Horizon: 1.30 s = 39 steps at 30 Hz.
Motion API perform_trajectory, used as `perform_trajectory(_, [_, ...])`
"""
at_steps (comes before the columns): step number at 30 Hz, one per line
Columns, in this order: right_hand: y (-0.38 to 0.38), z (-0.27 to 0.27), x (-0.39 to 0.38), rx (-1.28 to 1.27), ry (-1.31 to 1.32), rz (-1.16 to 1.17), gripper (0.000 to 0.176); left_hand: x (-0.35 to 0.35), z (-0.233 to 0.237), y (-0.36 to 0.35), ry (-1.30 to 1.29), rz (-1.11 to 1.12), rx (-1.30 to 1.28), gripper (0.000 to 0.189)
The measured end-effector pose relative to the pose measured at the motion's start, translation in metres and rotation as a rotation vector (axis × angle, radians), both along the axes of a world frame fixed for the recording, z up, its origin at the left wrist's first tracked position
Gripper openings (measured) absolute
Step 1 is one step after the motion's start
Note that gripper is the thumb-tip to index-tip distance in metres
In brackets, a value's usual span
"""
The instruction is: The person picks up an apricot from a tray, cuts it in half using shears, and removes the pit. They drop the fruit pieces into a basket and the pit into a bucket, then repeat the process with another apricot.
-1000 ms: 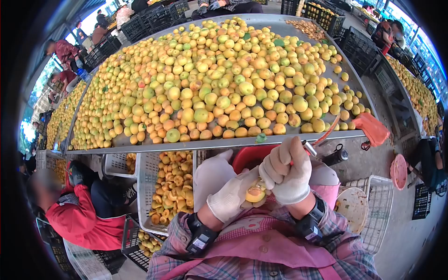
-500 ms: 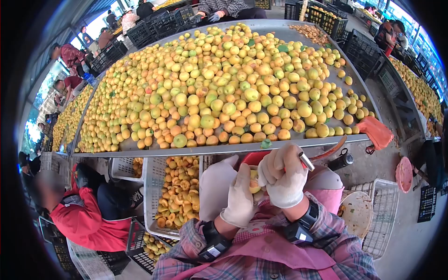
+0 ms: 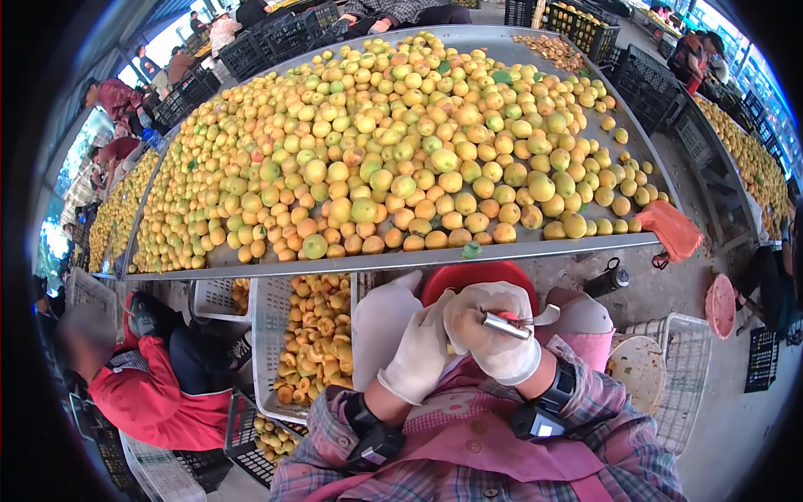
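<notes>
Both hands wear whitish gloves and meet above my lap. In my right hand (image 3: 495, 330), closed, is a small knife (image 3: 507, 325) with a shiny metal handle and a short curved blade pointing right. My left hand (image 3: 418, 351) is closed and pressed against the right one; the apricot seen in it a moment ago is now almost wholly hidden by the gloves. Ahead of the hands, a metal sorting table (image 3: 401, 262) bears a broad heap of yellow-orange apricots (image 3: 360, 167). A red basin (image 3: 477, 272) shows partly behind the hands, between my knees.
At left stands a white crate (image 3: 266, 335) of halved apricots (image 3: 314, 335). A person in a red jacket (image 3: 163, 393) sits beyond it. On the right are a white bucket (image 3: 640, 368), a white crate (image 3: 690, 360), a black flask (image 3: 609, 278) and an orange-red bag (image 3: 672, 227).
My hands have drawn closer together, covering the apricot. The knife has turned from pointing up to lying nearly level, its blade now visible. My view has shifted slightly.
</notes>
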State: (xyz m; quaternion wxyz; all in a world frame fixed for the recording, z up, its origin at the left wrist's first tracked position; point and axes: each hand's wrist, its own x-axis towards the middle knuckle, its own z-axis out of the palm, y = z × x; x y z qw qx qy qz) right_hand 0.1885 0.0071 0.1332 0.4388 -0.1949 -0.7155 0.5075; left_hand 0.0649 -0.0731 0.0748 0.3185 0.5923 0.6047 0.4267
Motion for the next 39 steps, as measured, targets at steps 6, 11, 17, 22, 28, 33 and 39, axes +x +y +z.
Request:
perform_trajectory(6, [-0.006,-0.006,0.013,-0.113,-0.046,0.079,0.007,-0.003,0.016,0.007,-0.048,-0.143,-0.074,0.058])
perform_trajectory(11, [-0.006,-0.021,0.012,-0.234,0.225,0.193,0.019,-0.003,0.013,0.006,0.001,-0.154,-0.015,0.062])
perform_trajectory(17, [-0.004,-0.007,0.02,0.006,0.046,0.19,0.012,-0.007,-0.019,0.005,-0.078,-0.324,-0.011,0.076])
perform_trajectory(22, [-0.003,-0.001,0.021,-0.011,0.061,0.298,0.015,-0.009,-0.008,0.001,0.023,-0.407,-0.031,0.078])
perform_trajectory(28, [0.003,-0.008,0.021,-0.031,0.191,0.531,0.011,-0.005,0.0,-0.005,-0.18,-0.416,-0.007,0.076])
perform_trajectory(33, [-0.002,-0.017,0.013,-0.505,0.471,0.389,0.015,-0.006,0.015,0.001,-0.122,-0.266,-0.138,0.082])
perform_trajectory(39, [-0.006,-0.011,0.002,-0.579,0.456,0.211,0.043,-0.001,-0.015,-0.002,0.404,-0.063,0.307,0.083])
